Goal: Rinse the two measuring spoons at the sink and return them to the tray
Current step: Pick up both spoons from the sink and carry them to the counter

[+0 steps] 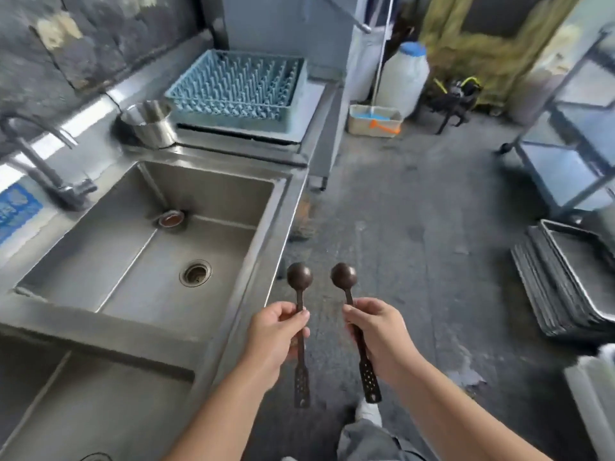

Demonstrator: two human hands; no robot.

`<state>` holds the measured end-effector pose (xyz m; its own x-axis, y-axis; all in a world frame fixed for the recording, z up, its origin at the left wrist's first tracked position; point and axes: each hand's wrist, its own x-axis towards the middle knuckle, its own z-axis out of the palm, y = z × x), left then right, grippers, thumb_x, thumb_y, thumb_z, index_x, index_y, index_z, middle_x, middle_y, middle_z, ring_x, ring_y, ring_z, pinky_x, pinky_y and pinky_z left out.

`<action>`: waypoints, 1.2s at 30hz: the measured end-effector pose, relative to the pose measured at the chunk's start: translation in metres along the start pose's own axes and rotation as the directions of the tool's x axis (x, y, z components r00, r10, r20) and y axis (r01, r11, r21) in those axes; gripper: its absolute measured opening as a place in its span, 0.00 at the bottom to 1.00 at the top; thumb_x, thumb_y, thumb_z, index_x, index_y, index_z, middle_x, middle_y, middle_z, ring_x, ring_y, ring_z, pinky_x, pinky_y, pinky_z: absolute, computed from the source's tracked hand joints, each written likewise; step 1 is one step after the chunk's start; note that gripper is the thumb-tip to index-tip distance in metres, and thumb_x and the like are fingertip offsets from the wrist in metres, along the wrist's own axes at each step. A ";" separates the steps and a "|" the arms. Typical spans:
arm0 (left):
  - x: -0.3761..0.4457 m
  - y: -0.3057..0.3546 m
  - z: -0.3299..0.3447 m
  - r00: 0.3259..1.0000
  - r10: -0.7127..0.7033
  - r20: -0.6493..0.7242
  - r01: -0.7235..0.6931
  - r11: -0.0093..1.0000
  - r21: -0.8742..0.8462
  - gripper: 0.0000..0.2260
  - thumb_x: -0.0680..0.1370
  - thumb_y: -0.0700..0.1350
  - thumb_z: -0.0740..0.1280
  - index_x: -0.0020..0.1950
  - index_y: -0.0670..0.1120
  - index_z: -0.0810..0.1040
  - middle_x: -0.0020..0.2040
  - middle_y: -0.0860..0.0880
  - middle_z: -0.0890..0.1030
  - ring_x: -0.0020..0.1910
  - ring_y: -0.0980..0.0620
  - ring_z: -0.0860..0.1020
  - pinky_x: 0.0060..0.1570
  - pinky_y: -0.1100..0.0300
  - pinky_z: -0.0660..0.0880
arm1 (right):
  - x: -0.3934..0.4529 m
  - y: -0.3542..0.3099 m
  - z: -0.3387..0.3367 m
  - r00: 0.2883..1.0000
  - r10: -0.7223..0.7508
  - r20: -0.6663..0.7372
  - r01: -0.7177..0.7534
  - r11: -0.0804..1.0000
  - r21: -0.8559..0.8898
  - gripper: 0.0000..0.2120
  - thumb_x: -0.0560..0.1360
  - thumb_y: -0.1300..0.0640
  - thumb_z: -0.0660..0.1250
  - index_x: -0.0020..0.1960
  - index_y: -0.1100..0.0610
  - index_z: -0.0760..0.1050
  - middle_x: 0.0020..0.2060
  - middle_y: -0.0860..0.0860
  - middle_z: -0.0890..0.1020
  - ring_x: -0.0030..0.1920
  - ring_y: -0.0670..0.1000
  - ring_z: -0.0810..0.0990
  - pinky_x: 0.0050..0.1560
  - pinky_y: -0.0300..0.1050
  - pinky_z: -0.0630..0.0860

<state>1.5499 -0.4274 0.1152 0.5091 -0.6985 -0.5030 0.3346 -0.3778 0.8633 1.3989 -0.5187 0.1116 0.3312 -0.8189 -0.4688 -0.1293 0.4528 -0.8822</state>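
I hold two dark brown measuring spoons upright, round bowls up and perforated handle ends down. My left hand (278, 331) grips the left spoon (300, 277) by its thin stem. My right hand (376, 331) grips the right spoon (343, 276) the same way. Both spoons hang over the floor, just right of the steel sink's front rim. The sink basin (100, 247) lies to my left, dry, with a round drain (195, 273) and a tap (50, 168) at its far left. A stack of metal trays (565, 281) rests on the floor at the right.
A steel pot (149, 123) and a blue dish rack (239, 88) stand on the counter beyond the sink. A second basin (83, 404) lies nearer me. A metal trolley (572, 141) stands at the far right. A white jug (404, 78) and a box (374, 119) sit at the back.
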 end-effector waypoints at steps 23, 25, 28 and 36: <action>-0.255 -0.155 0.501 0.550 -0.215 0.807 -0.358 0.813 0.460 0.08 0.74 0.43 0.73 0.35 0.45 0.83 0.31 0.49 0.82 0.25 0.58 0.74 0.23 0.69 0.66 | -0.319 0.111 -0.499 0.572 0.193 -0.797 0.257 0.880 0.398 0.05 0.74 0.65 0.72 0.44 0.56 0.83 0.25 0.48 0.79 0.25 0.43 0.74 0.26 0.36 0.70; -0.285 -0.173 0.538 0.491 -0.264 0.831 -0.389 0.787 0.479 0.08 0.74 0.44 0.73 0.34 0.47 0.83 0.32 0.50 0.82 0.26 0.58 0.75 0.27 0.66 0.67 | -0.347 0.125 -0.534 0.511 0.212 -0.833 0.283 0.873 0.397 0.05 0.73 0.65 0.72 0.45 0.56 0.83 0.26 0.49 0.79 0.25 0.43 0.73 0.26 0.36 0.69; -0.324 -0.196 0.583 0.407 -0.342 0.847 -0.418 0.754 0.506 0.09 0.74 0.45 0.73 0.33 0.49 0.83 0.32 0.50 0.83 0.27 0.57 0.76 0.30 0.60 0.67 | -0.380 0.143 -0.574 0.428 0.257 -0.866 0.313 0.857 0.409 0.04 0.73 0.64 0.72 0.45 0.56 0.84 0.28 0.49 0.79 0.28 0.44 0.73 0.27 0.36 0.69; -0.375 -0.241 0.708 0.233 -0.440 0.867 -0.565 0.665 0.489 0.09 0.73 0.46 0.74 0.33 0.48 0.83 0.30 0.51 0.82 0.27 0.58 0.75 0.23 0.68 0.66 | -0.408 0.163 -0.666 0.255 0.363 -0.896 0.369 0.820 0.437 0.03 0.72 0.61 0.74 0.44 0.54 0.84 0.30 0.47 0.85 0.29 0.42 0.79 0.32 0.35 0.75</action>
<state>0.7163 -0.5047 0.1252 -0.7165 -0.5231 -0.4614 -0.4529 -0.1542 0.8781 0.6204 -0.3461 0.1299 -0.8000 -0.3612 -0.4792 0.4245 0.2237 -0.8773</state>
